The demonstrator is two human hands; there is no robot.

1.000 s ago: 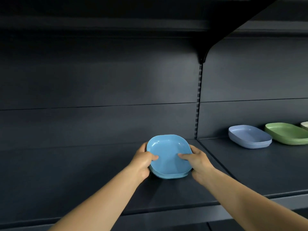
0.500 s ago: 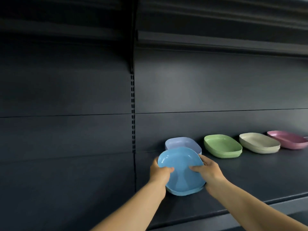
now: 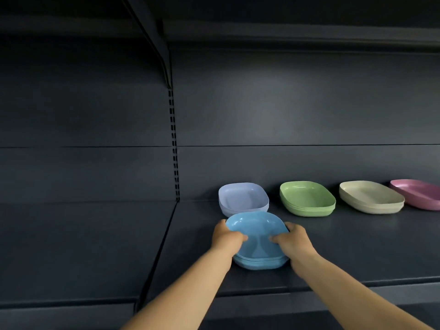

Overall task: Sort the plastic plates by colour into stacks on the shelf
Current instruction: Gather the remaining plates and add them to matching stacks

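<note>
Both hands held the blue plate stack [image 3: 258, 244] by its sides: left hand [image 3: 227, 236] curled round the left rim w/ thumb lying inside the top plate, right hand [image 3: 291, 239] the same on the right rim. Stack sat at the near part of the shelf [image 3: 357, 253], just right of the upright divider [image 3: 175, 148], directly in front of the lavender stack [image 3: 242, 197]. Its far edge overlapped the lavender one in view; touching or not, can't tell. Base looked down on the shelf or nearly so, can't say for sure.

Farther right along the back, a row: green stack [image 3: 307, 197], cream stack [image 3: 370, 196], pink stack [image 3: 416, 196], each apart from its neighbour.

Step in hand, prob: placing the blue stack as its own colour pile. Sorting looked nearly done, since every stack in view was one colour.

Next move would call for lining the blue stack up w/ the row, i.e. a free spot at the back, e.g. left of lavender, w/o knocking it, then letting go w/ both hands evenly so the nested plates stay square.
</note>
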